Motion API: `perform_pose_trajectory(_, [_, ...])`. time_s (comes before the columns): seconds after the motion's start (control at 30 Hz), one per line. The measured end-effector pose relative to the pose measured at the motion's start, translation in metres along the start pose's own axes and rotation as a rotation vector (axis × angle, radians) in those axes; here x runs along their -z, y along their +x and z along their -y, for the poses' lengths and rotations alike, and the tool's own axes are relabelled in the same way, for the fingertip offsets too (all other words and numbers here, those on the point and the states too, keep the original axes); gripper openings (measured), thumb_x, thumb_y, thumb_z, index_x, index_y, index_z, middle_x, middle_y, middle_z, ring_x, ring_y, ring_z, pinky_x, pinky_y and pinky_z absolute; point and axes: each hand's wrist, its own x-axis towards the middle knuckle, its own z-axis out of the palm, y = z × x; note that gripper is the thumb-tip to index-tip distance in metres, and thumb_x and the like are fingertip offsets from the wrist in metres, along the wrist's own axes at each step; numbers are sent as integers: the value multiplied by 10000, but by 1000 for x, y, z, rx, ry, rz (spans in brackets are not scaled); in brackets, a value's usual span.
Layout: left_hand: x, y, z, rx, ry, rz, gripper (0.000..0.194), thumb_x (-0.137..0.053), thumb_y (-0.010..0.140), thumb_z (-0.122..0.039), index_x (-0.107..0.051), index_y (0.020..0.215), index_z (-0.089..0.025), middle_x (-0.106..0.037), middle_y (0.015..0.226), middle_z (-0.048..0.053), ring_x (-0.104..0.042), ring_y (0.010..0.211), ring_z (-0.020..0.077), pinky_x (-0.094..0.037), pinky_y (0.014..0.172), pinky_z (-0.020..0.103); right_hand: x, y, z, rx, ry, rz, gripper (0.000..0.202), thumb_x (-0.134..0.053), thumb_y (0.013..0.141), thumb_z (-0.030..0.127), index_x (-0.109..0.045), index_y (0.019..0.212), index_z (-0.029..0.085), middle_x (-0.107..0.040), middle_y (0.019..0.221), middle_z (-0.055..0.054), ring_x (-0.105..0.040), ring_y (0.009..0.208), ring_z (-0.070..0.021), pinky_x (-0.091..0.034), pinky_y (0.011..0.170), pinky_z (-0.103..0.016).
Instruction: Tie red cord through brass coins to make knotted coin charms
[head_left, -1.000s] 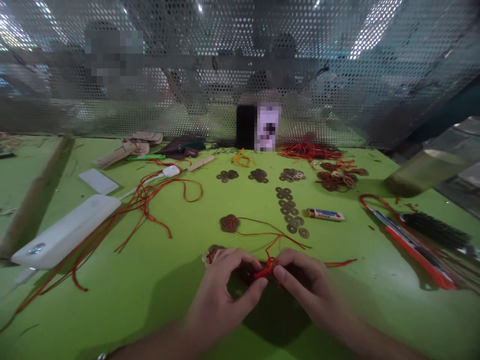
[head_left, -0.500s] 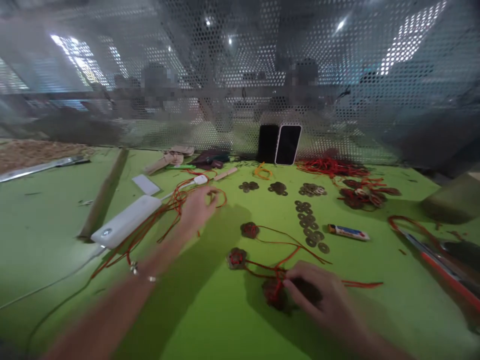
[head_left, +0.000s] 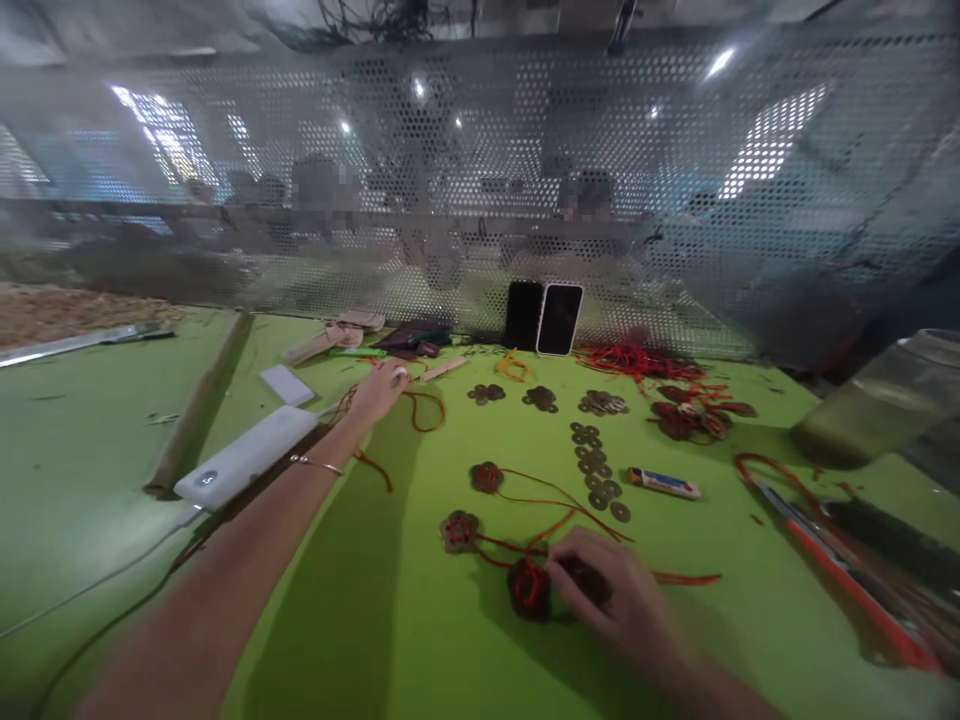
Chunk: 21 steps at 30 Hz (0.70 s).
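My left hand (head_left: pixel 381 388) reaches to the back left, its fingers closed at the white plug end (head_left: pixel 399 375) of a cable, beside loose red-orange cord (head_left: pixel 427 412). What the fingertips grip is too small to make out. My right hand (head_left: pixel 600 575) pinches red cord next to a dark coin cluster (head_left: pixel 529 588) bound with red cord. Left of it lies a second corded coin cluster (head_left: pixel 459 532), and a third (head_left: pixel 487 477) sits behind that one. Their cords run right, toward and past my right hand.
Coin groups (head_left: pixel 592 462) lie at centre, near a glue tube (head_left: pixel 664 483). A white power bank (head_left: pixel 247 458) and a wooden stick (head_left: pixel 201 405) are left. Two phones (head_left: pixel 560 318) lean on the mesh screen. Red-handled tool (head_left: pixel 847 575) and jar (head_left: pixel 885 400) stand right.
My left hand has moved back and left, from the loop of red-orange cord to the white plug. My right hand keeps its pinch by the dark cluster. The view has shifted slightly.
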Motion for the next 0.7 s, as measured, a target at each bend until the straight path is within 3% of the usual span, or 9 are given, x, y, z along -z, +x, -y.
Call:
perform_pose_trajectory(0.23, [-7, -21, 4, 136, -101, -144, 344, -436, 919, -429, -572, 995, -123, -611, 878, 36, -592, 743, 154, -485, 680, 320, 0, 1, -1, 26, 2, -42, 181, -468, 884, 239, -590, 773, 165, -619, 717, -36, -559, 640, -146, -431, 594, -264])
perform_pose_trajectory(0.37, [-5, -32, -1, 131, -105, -159, 408, -291, 952, -418, -567, 1000, -122, -626, 831, 46, -600, 736, 170, -452, 653, 289, 0, 1, -2, 17, -8, -39, 181, -464, 890, 239, -589, 783, 164, -623, 724, -36, -566, 642, -146, -437, 600, -264])
perform_pose_trajectory(0.47, [3, -41, -6, 50, -78, -95, 348, -425, 888, -416, -531, 1081, -146, -642, 924, 59, -609, 775, 188, -432, 681, 271, 2, 1, -2, 3, -5, -31, 188, -459, 900, 246, -582, 784, 165, -622, 735, -35, -566, 658, -144, -445, 616, -264])
perform_pose_trajectory(0.57, [11, -48, -8, -16, -30, -24, 313, -594, 774, -353, -554, 1028, -175, -614, 1076, 91, -597, 891, 233, -416, 741, 284, 2, 2, 0, 1, 6, -30, 190, -460, 902, 246, -587, 787, 163, -626, 745, -39, -569, 665, -145, -455, 621, -267])
perform_pose_trajectory(0.7, [16, -53, -7, -36, -8, 2, 196, -585, 766, -323, -583, 919, -202, -618, 1076, 90, -566, 987, 269, -400, 784, 297, 2, 3, 0, 21, 12, -51, 181, -470, 895, 231, -595, 784, 160, -631, 755, -43, -577, 677, -152, -470, 629, -279])
